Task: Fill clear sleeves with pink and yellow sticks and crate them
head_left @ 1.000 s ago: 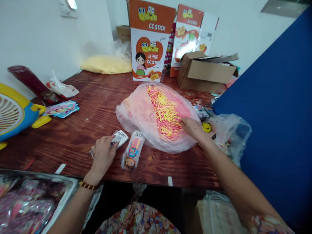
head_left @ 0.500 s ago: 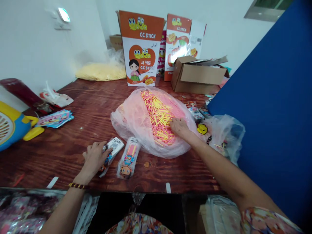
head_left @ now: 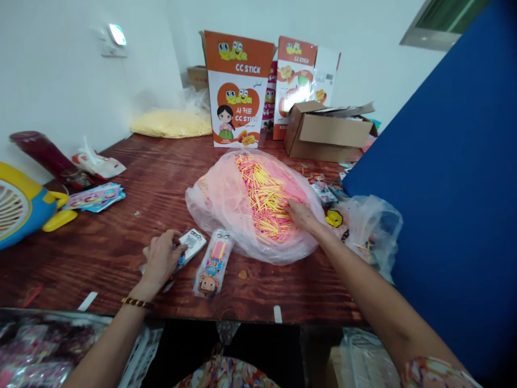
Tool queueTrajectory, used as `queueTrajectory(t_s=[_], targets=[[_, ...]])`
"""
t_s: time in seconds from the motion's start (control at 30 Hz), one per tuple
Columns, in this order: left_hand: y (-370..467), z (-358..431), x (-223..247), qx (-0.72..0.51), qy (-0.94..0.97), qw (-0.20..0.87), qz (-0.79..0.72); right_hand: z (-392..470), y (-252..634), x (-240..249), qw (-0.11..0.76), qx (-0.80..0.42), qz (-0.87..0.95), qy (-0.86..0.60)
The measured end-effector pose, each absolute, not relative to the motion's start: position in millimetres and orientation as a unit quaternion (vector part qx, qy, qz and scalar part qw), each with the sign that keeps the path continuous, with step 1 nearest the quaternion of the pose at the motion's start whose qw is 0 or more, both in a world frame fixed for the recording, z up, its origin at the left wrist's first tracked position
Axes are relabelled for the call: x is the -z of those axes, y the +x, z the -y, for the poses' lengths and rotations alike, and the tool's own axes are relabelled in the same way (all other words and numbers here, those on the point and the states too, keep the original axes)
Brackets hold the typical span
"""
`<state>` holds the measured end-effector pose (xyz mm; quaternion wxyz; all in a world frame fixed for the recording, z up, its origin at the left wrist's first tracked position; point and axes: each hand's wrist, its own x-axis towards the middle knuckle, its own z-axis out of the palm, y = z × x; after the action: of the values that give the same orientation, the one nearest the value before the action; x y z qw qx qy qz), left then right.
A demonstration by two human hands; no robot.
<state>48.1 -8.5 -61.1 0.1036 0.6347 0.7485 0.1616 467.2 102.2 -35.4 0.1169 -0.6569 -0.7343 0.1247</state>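
Note:
A clear plastic bag (head_left: 218,202) lies open at mid-table, full of thin pink and yellow sticks (head_left: 266,199). My right hand (head_left: 301,214) reaches into its right side, fingertips among the sticks; whether it grips any is hidden. Near the front edge, my left hand (head_left: 162,256) rests over a stack of printed sachets (head_left: 193,243), fingers bent against its left side and covering part of it. Just right of that stack, a filled sachet (head_left: 212,264) with pink and yellow sticks lies flat, touched by neither hand.
Printed cartons (head_left: 238,86) and an opened brown box (head_left: 333,134) stand behind the bag. A yellow and blue fan (head_left: 28,207), a dark red bottle (head_left: 48,156) and blue packets (head_left: 97,197) are at left. A blue panel (head_left: 452,188) bounds the right, beside another plastic bag (head_left: 374,221).
My left hand has its fingers drawn in more on the sachet stack. My right hand has shifted slightly within the sticks. The whole view has moved a little.

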Motion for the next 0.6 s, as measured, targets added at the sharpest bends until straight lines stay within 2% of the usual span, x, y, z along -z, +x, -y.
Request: queueTrajectory(t_s=[0.3, 0.4, 0.6], targets=[[38.0, 0.9, 63.4, -0.248, 0.623, 0.140, -0.728, -95.3, 448.5, 50.1, 0.377, -0.282, 0.653, -0.593], [34.8, 5.0, 58.1, -0.292, 0.616, 0.151, -0.716, -88.1, 446.6, 62.2, 0.414, -0.312, 0.628, -0.581], [35.6, 13.4, 50.1, -0.407, 0.581, 0.221, -0.670, -86.0, 448.1, 74.5, 0.424, -0.357, 0.608, -0.568]])
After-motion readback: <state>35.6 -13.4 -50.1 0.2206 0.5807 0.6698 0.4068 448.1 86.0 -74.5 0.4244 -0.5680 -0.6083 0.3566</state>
